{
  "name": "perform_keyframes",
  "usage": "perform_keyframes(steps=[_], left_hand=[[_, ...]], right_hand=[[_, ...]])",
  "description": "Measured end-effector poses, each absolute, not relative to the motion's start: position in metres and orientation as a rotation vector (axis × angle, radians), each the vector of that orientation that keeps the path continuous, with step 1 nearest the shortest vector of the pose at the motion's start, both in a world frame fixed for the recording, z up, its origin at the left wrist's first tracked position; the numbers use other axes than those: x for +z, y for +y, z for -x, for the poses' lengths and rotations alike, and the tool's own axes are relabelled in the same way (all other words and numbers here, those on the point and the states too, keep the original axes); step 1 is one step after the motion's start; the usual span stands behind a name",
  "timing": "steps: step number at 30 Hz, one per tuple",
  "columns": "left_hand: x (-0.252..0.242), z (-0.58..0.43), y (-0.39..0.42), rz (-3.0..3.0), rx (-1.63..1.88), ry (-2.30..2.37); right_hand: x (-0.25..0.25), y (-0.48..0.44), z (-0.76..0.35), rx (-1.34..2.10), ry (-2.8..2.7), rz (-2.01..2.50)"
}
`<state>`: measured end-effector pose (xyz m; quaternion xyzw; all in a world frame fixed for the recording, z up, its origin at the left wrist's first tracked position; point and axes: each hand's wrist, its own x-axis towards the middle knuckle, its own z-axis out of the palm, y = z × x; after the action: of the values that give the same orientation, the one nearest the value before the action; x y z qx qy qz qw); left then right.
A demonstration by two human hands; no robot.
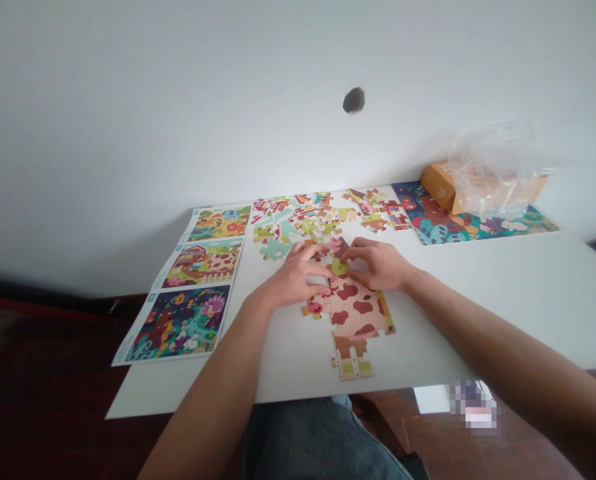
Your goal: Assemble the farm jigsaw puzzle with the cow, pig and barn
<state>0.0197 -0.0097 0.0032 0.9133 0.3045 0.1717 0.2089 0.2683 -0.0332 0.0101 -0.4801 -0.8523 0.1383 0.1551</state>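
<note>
A partly joined jigsaw puzzle point(347, 313) of a brown-spotted cow lies flat on the white table. At its upper edge is a yellow-green puzzle piece point(340, 267), with the bent fingers of my right hand point(378, 261) closed on its right side. From the left, my left hand point(298, 272) reaches over the upper pieces, fingers spread and thumb apart, an index fingertip near the green piece's left edge. Below that thumb sits a piece with a red-pink snout point(316, 307). Fence pieces point(354, 363) extend from the cow's lower edge. My fingers hide part of the joints.
Loose puzzle pieces point(298, 217) are strewn along the wall side, with another cluster point(375, 208) to their right. A printed picture sheet point(185, 287) overhangs the left edge. Far right, a dark finished puzzle point(438, 230) bears an orange box point(441, 185) and a clear plastic bag point(498, 173).
</note>
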Motion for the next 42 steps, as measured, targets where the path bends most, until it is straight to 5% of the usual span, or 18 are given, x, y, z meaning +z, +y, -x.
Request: perform_keyframes(steps=[9,20,36,42], left_hand=[[0.001,-0.012,-0.007,-2.594,0.445,0.936],[0.014,-0.016,-0.013,-2.4,0.645,0.755],[0.016,-0.006,-0.106,-1.436,0.788,1.47],[0.002,0.0,-0.162,-1.718,0.799,1.902]], right_hand=[[0.009,-0.032,-0.269,0.416,-2.452,1.423],[0.005,-0.035,-0.262,1.016,-1.962,1.184],[0.013,-0.043,-0.263,0.636,-2.399,1.227],[0.011,-0.04,-0.263,0.621,-2.432,1.225]])
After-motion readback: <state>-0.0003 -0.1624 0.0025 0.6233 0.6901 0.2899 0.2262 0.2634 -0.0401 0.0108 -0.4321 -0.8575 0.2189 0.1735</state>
